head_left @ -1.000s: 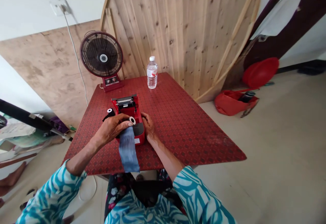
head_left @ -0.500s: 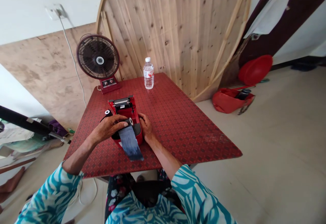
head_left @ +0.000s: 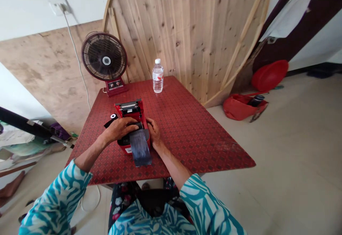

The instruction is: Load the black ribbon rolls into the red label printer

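Head view shows a red, box-shaped device with a hinged lid (head_left: 136, 115) near the near-left part of a red, diamond-patterned surface (head_left: 192, 135), its lid raised toward twelve o'clock. A dark cylindrical roll (head_left: 139, 124) is seated in the opening, partly covered by the left hand (head_left: 121, 128). Its fingers and thumb are closed on the roll from the nine o'clock side. From the roll, a thin, blue-grey strip (head_left: 140, 149) is draped over the device's front edge toward six o'clock. Against the device's three o'clock side, the right hand (head_left: 154, 131) is placed with its fingers bent; whether they are clamped on it cannot be told.

At ten o'clock from the device, just beside the left hand, a black roll with a white core (head_left: 113, 116) is seen. Farther off, a dark-red round fan (head_left: 104, 59) is stood at eleven o'clock, and a clear plastic bottle with a white cap (head_left: 157, 76) is stood upright at one o'clock. Beyond the surface, a large round wooden panel (head_left: 184, 31) is leaned at twelve to one o'clock. Between two and three o'clock, a red bag (head_left: 236, 109) is set on the floor.
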The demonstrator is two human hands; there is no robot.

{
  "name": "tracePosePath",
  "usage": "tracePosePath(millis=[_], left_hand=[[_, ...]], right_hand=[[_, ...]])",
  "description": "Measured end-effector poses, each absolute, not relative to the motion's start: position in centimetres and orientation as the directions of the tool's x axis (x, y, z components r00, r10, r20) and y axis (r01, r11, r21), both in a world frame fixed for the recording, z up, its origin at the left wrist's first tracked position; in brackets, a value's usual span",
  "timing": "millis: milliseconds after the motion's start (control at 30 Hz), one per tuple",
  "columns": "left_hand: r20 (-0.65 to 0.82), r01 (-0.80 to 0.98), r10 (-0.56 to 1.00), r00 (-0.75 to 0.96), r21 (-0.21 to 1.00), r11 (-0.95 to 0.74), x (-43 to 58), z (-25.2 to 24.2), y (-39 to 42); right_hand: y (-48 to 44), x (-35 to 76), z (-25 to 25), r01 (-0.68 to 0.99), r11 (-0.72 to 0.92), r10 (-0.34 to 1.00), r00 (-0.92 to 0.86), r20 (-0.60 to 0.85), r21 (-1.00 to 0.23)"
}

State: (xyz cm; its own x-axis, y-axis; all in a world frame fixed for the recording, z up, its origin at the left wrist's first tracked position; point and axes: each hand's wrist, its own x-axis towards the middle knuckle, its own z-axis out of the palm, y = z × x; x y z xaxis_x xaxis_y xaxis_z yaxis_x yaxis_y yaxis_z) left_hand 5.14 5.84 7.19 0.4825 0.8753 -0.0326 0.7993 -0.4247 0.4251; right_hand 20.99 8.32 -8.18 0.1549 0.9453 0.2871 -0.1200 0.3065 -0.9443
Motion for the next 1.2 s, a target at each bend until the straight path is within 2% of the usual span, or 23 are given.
tracePosePath(millis=[300, 433, 633, 833, 1000, 1200], left_hand=[[-0.140, 0.857, 0.863, 0.484, 0.275, -0.436, 5.6, 7.6, 6.3], [-0.126, 0.866, 0.865, 0.486, 0.205, -0.457, 5.8, 7.5, 6.7], [-0.133, 0.835, 0.828, 0.545, 0.171, -0.522, 5.5, 7.1, 6.8], [-0.063, 0.803, 0.801, 0.596, 0.019, -0.596, 5.5, 6.8, 6.6], [-0.106, 0.852, 0.845, 0.524, 0.074, -0.519, 5.3, 6.7, 6.6], [-0.091, 0.836, 0.833, 0.545, 0.132, -0.532, 5.6, 6.6, 6.6]], right_hand=[[8.3, 21.1, -7.8, -0.095, 0.269, 0.956, 0.145, 0.254, -0.958], [8.2, 21.1, -7.8, -0.103, 0.273, 0.955, 0.149, 0.257, -0.956], [8.0, 21.0, -7.7, -0.109, 0.276, 0.954, 0.149, 0.259, -0.955], [7.9, 21.1, -7.5, -0.107, 0.285, 0.952, 0.145, 0.268, -0.953], [7.9, 21.3, -7.4, -0.100, 0.270, 0.957, 0.137, 0.255, -0.958], [8.0, 21.2, -7.7, -0.100, 0.279, 0.953, 0.148, 0.263, -0.955]])
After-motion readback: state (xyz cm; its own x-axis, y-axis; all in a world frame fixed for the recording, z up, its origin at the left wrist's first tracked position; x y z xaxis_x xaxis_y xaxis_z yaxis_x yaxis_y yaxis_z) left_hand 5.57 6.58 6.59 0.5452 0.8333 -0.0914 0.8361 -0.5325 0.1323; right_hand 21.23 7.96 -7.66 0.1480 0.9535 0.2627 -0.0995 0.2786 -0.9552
